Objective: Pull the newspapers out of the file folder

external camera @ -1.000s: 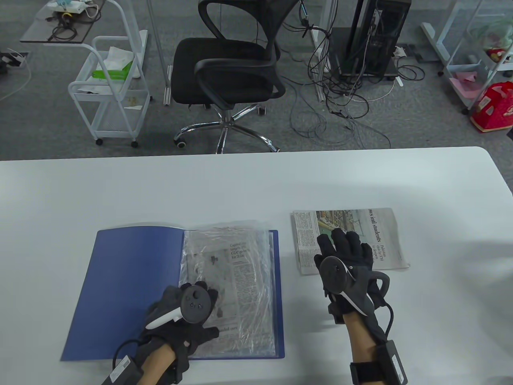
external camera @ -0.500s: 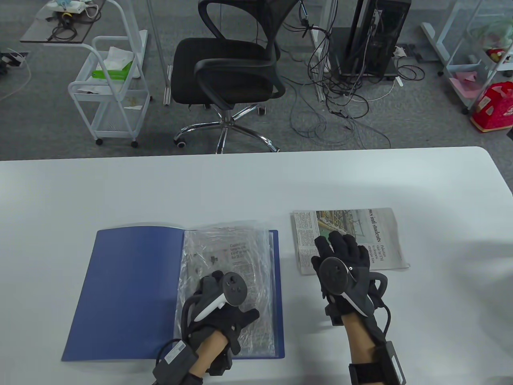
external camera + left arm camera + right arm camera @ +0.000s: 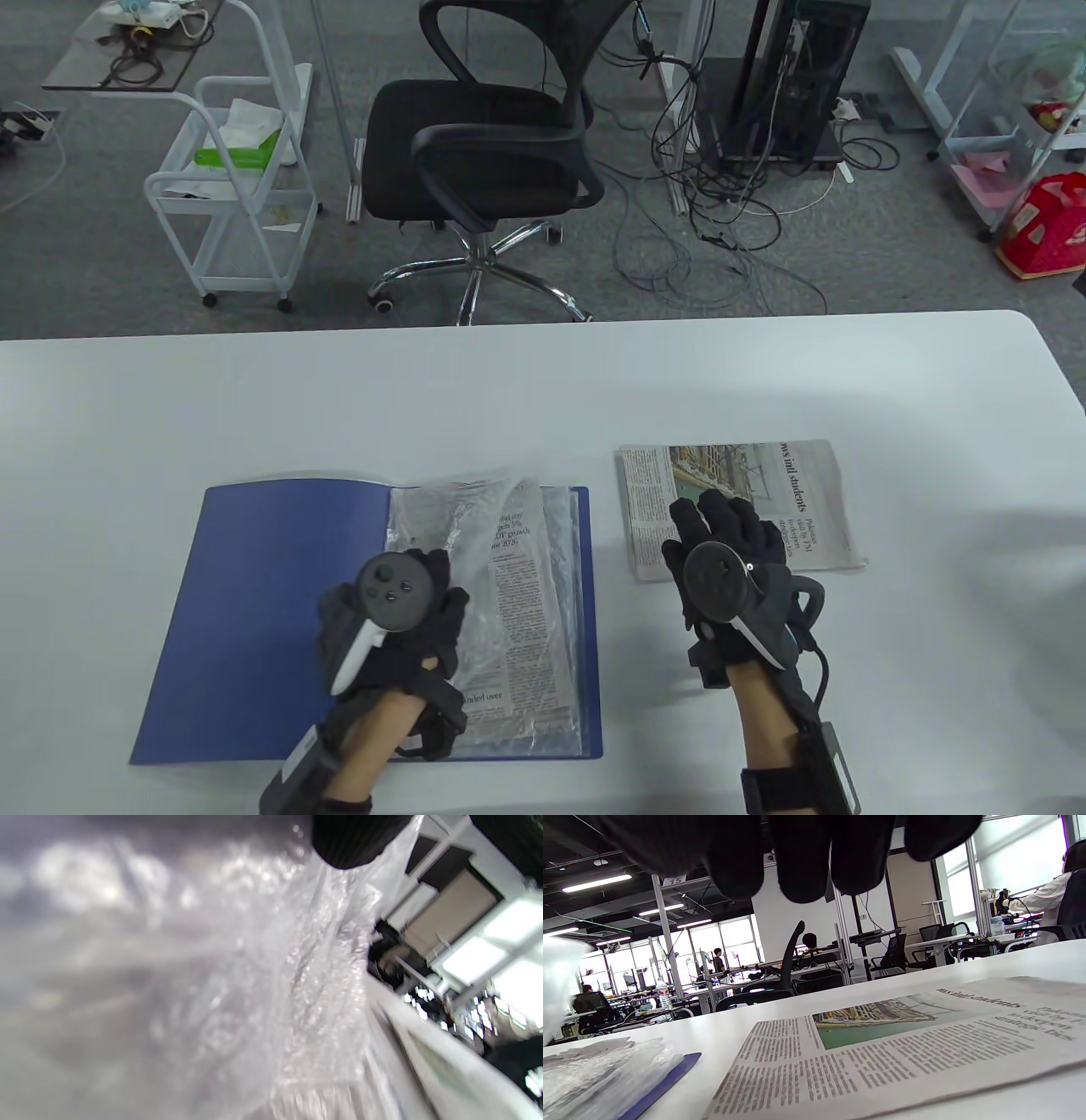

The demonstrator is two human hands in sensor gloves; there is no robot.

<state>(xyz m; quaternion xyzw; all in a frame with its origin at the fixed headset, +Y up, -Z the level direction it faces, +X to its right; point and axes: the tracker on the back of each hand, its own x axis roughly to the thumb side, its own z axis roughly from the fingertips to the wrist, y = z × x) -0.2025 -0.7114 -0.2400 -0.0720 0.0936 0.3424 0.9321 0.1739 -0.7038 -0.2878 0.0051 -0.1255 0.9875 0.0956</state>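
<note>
A gloved left hand (image 3: 399,624) reaches over the open blue folder (image 3: 271,611) on the white table (image 3: 543,390), knuckles up, its fingers (image 3: 433,570) curled at the left edge of a crinkled clear sleeve (image 3: 475,509) that is lifted off the page; whether the grip is closed on the plastic cannot be told, and the left wrist view is a blur of film (image 3: 263,984). A newspaper (image 3: 526,611) lies in the folder's right half, just right of that hand, its print partly bare. The right hand (image 3: 730,552) rests flat, fingers (image 3: 721,514) spread and gripping nothing, on a second folded newspaper (image 3: 814,501) lying just right of the folder (image 3: 666,1079), print (image 3: 882,1052) showing beneath the fingertips (image 3: 806,861)
</note>
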